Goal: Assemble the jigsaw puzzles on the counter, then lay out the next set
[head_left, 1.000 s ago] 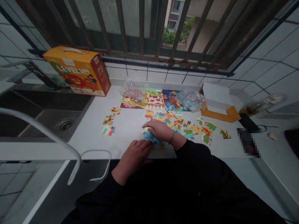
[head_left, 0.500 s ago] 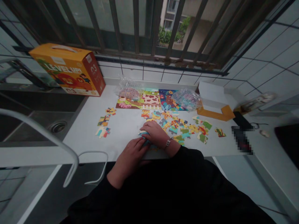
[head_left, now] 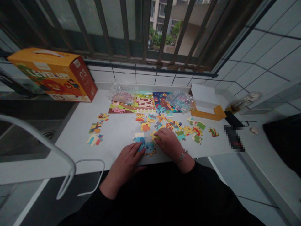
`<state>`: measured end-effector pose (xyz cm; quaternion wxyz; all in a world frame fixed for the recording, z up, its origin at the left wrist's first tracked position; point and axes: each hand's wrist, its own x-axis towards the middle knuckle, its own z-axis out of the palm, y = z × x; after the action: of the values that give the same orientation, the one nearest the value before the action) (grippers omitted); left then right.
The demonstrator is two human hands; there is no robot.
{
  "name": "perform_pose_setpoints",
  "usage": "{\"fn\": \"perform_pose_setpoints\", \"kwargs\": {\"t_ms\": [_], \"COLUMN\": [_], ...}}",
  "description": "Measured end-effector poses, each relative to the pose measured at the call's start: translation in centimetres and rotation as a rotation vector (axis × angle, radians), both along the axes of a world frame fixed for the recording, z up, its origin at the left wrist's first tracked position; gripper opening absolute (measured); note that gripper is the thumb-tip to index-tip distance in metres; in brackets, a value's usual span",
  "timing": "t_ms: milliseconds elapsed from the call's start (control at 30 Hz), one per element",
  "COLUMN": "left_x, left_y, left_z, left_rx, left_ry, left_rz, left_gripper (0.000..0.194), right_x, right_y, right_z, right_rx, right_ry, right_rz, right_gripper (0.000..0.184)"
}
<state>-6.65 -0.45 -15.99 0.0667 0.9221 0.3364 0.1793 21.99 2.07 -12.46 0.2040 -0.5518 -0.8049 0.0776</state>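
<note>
My left hand (head_left: 125, 163) lies flat on a group of joined blue jigsaw pieces (head_left: 144, 147) at the counter's front. My right hand (head_left: 166, 144) rests just to the right, its fingertips on a yellow piece (head_left: 154, 135) at the edge of the blue group. Neither hand visibly grips anything. Loose cardboard puzzle pieces (head_left: 169, 125) are scattered beyond my hands, and a small joined group (head_left: 95, 133) lies to the left. A finished farm puzzle (head_left: 145, 103) with a cow pattern and a blue picture puzzle (head_left: 162, 102) lie at the back.
An orange "Level Up" puzzle box (head_left: 51, 75) stands at back left, beside a sink (head_left: 28, 141) and a white curved faucet (head_left: 39, 138). Clear plastic bags (head_left: 122, 93) lie on the puzzles. An open white box (head_left: 204, 103) stands at back right, before a barred window.
My hands have moved apart, the right one shifting rightward, so more of the blue pieces shows between them. The whole scene has shifted left in the view.
</note>
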Motion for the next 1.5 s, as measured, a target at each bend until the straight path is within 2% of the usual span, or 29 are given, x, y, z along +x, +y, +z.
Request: {"fn": "perform_pose_setpoints", "kwargs": {"t_ms": [200, 400, 600, 833, 1133, 1233, 1333, 1433, 1500], "left_x": [0.0, 0.0, 0.0, 0.1, 0.3, -0.4, -2.7, -6.0, -8.1], "left_y": [0.0, 0.0, 0.0, -0.1, -0.6, 0.0, 1.2, 2.3, 2.9], "left_z": [0.1, 0.1, 0.3, 0.5, 1.5, 1.6, 1.3, 1.2, 1.5], "left_rx": [-0.021, -0.022, -0.023, -0.04, -0.102, -0.067, 0.053, 0.113, 0.07], "left_ry": [-0.028, -0.009, -0.017, -0.018, -0.084, -0.189, -0.239, -0.182, -0.091], "left_rz": [-0.01, -0.013, -0.017, -0.005, 0.022, 0.189, 0.513, 0.824, 0.988], "left_gripper": [0.07, 0.076, 0.076, 0.073, 0.073, 0.052, 0.032, 0.044, 0.053], "right_x": [5.3, 6.7, 6.7, 5.4, 1.3, 1.2, 1.4, 1.5, 1.4], "right_y": [-3.4, -4.3, -5.0, -4.3, -5.1, -5.2, -5.2, -5.1, -5.0], "right_z": [-1.9, -2.8, -3.1, -2.8, -3.1, -3.0, -3.1, -3.1, -3.2], "right_rx": [0.013, 0.059, 0.179, 0.229, 0.205, 0.215, 0.234, 0.227, 0.221], "right_ry": [-0.062, -0.075, 0.008, 0.049, 0.074, 0.108, 0.149, 0.155, 0.155], "right_rz": [-0.021, -0.086, -0.1, -0.169, -0.028, -0.041, -0.065, -0.065, -0.061], "right_gripper": [0.035, 0.034, 0.018, 0.018, 0.017, 0.016, 0.015, 0.015, 0.015]}}
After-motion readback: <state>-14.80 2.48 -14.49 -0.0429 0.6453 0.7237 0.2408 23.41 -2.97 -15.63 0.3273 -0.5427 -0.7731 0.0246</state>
